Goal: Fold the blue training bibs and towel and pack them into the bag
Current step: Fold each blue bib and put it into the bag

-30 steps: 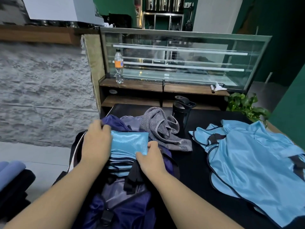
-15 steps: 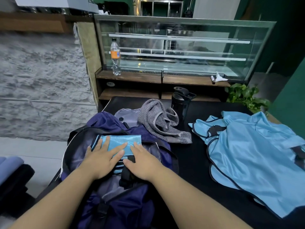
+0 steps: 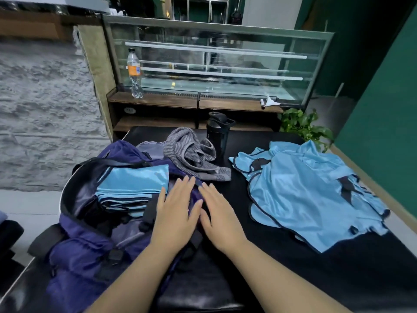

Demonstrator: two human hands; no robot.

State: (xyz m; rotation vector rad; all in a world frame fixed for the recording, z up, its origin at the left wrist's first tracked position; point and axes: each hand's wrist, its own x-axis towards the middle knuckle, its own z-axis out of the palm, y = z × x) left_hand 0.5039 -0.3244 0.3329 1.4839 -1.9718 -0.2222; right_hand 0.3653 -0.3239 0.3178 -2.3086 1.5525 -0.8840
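Right hand (image 3: 220, 213) flat, holding nothing, nearer the unfolded bibs (image 3: 311, 195).
We judge next pickup lies right of it on the table (image 3: 259, 256); left hand (image 3: 174, 210) flat too, folded stack (image 3: 133, 184) in bag (image 3: 90, 245) to its left.

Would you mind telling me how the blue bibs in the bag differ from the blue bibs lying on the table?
The bibs in the bag are folded into a neat flat stack; the bibs on the table lie unfolded and rumpled. The stack sits inside the open purple bag, the loose ones spread on the black table. Both are shiny light blue with dark trim.
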